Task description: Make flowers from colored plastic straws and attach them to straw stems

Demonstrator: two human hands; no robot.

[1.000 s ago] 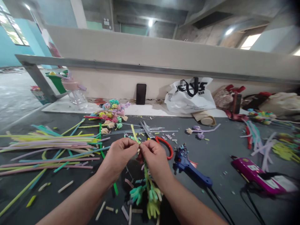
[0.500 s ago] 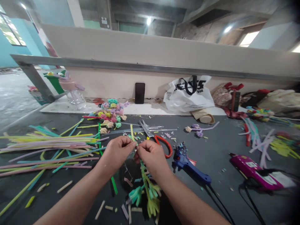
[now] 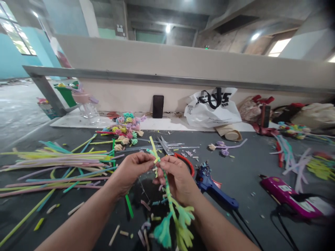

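My left hand (image 3: 136, 170) pinches the upper end of a yellow-green and teal twisted stem (image 3: 167, 184), near where a short yellow piece (image 3: 153, 144) sticks up. Around the same stem, just to the right, the fingers of my right hand (image 3: 178, 174) are closed. The stem runs down between my forearms to fuzzy flower heads, one teal (image 3: 163, 232) and others yellow-green (image 3: 184, 235). Behind my right hand lie open scissors with red handles (image 3: 185, 159), partly hidden by it. My fingertips cover the exact pinch point.
Coloured fuzzy stems (image 3: 65, 160) lie at the left, finished flowers (image 3: 128, 127) behind them. A blue glue gun (image 3: 217, 191) and a magenta tool (image 3: 290, 197) with cords lie at the right. At the back are a phone (image 3: 158, 106), a white bag (image 3: 213, 109) and a tape roll (image 3: 230, 134).
The stem's flower heads have swung down and to the right and now show more fully. Both hands have shifted slightly right. The whole view has moved a little too.
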